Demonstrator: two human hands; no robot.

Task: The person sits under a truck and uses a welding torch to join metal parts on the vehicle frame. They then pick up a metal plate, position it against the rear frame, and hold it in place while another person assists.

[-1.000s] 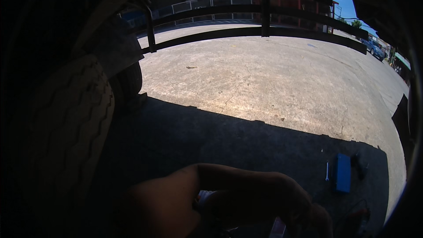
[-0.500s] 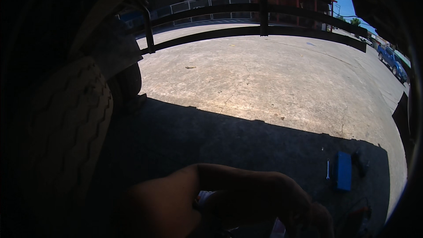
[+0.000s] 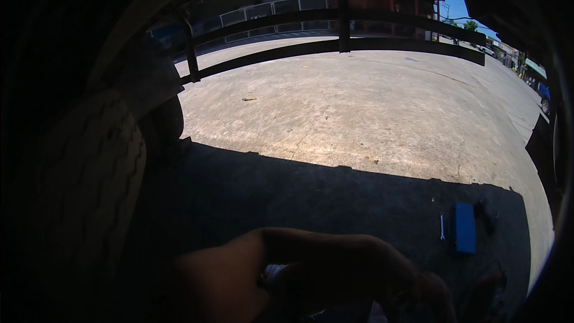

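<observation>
My left arm comes in from the lower left, bends, and reaches across to the lower right. At its end, my left hand (image 3: 412, 290) lies in deep shade near the bottom edge. Its fingers are too dark to make out, and so is anything in them. A small pale thing (image 3: 378, 311) shows just beside the hand. My right hand cannot be picked out. Beyond the left hand, a silver wrench (image 3: 442, 226) lies on the shaded concrete beside a blue box (image 3: 465, 228). A dark object (image 3: 487, 218) rests against the box's far side, its kind unclear.
A large treaded tyre (image 3: 89, 185) stands close on the left, with another tyre (image 3: 171, 116) behind it. Dark metal rails (image 3: 269, 57) cross above the sunlit concrete (image 3: 323, 101). A dark reddish object (image 3: 493, 281) lies at lower right. Part of a blue vehicle (image 3: 543, 97) shows far right.
The view has shifted slightly, so the rails and ground sit a little further left and the blue vehicle is more cut off. My left arm keeps nearly the same bent pose.
</observation>
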